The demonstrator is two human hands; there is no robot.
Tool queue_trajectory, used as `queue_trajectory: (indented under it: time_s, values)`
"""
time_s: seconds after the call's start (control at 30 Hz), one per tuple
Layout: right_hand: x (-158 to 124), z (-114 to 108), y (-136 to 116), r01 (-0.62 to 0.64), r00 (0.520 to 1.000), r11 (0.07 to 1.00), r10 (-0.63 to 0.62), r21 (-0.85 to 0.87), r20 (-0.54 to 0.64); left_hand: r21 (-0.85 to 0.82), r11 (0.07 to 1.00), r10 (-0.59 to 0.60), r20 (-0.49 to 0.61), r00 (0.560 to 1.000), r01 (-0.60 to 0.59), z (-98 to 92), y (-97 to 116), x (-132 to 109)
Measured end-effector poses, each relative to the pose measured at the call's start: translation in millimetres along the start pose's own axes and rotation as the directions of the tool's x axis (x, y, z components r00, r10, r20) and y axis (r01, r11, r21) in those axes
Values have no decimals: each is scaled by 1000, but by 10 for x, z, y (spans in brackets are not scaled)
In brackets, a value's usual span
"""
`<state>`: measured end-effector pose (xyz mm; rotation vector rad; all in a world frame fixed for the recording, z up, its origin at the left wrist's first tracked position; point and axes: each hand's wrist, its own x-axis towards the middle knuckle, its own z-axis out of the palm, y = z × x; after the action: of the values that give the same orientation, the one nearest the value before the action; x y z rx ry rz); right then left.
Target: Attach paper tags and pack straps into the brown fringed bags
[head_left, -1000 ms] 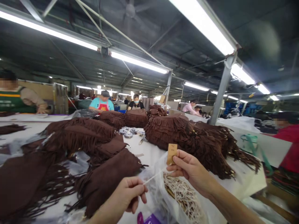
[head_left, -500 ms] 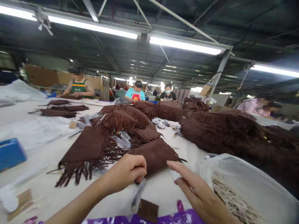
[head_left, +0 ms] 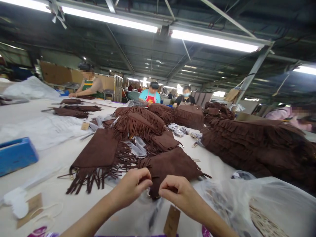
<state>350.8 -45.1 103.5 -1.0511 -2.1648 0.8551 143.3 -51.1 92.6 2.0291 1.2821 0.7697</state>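
In front of me a dark brown suede-like bag [head_left: 176, 163] lies on the white table, its near corner pointing down between my hands. My left hand [head_left: 135, 184] is closed at the left of that corner, thumb against curled fingers. Close to it on the right, my right hand [head_left: 179, 191] is also closed in a pinch. What the fingertips hold is hidden. Below my right hand hangs a brown card tag [head_left: 172, 220]. A blurred strip in clear plastic [head_left: 153, 215] lies under the hands. Another fringed bag [head_left: 97, 148] rests to the left.
Fringed brown bags are heaped behind [head_left: 140, 120] and in a large pile [head_left: 247, 141] at right. A clear plastic bag of pale cords [head_left: 266, 217] stands near right. At left is a blue box [head_left: 17, 156]. Several co-workers sit beyond the table.
My right hand has moved left and inward, from stretched fingers to a pinch beside my left hand. The brown tag now hangs below the right hand. The view has shifted slightly.
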Motion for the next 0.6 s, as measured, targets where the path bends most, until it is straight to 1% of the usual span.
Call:
queue_trajectory:
  time_s: [0.03,0.1,0.13,0.2,0.27,0.33,0.4,0.5,0.6]
  values:
    - [18,18,32,2,1000,999,-3,-49,-15,130,991,27,-2,1000,-27,51,-57,-9]
    - [64,85,117,-10,999,997,6,-74,-52,354,933,44,61,997,-63,160,-144,-20]
    - [88,127,169,-18,998,999,15,-42,-62,426,902,32,102,994,-73,208,-175,-23]
    - [134,205,281,-38,997,994,44,98,-57,507,858,7,150,989,-83,276,-213,-21]
    - [169,260,381,-77,996,965,85,252,-21,527,845,2,158,987,-86,299,-231,-16]
    - [191,289,452,-101,994,941,105,324,7,531,843,-6,168,986,-86,291,-237,-13]
    - [197,304,487,-104,995,947,103,304,19,533,844,-42,172,984,-58,274,-241,-13]
    - [180,325,489,-71,997,973,65,220,32,535,845,-110,152,982,11,263,-252,-17]
    - [150,358,475,-9,1000,991,9,131,0,524,851,-126,141,982,34,270,-267,-18]
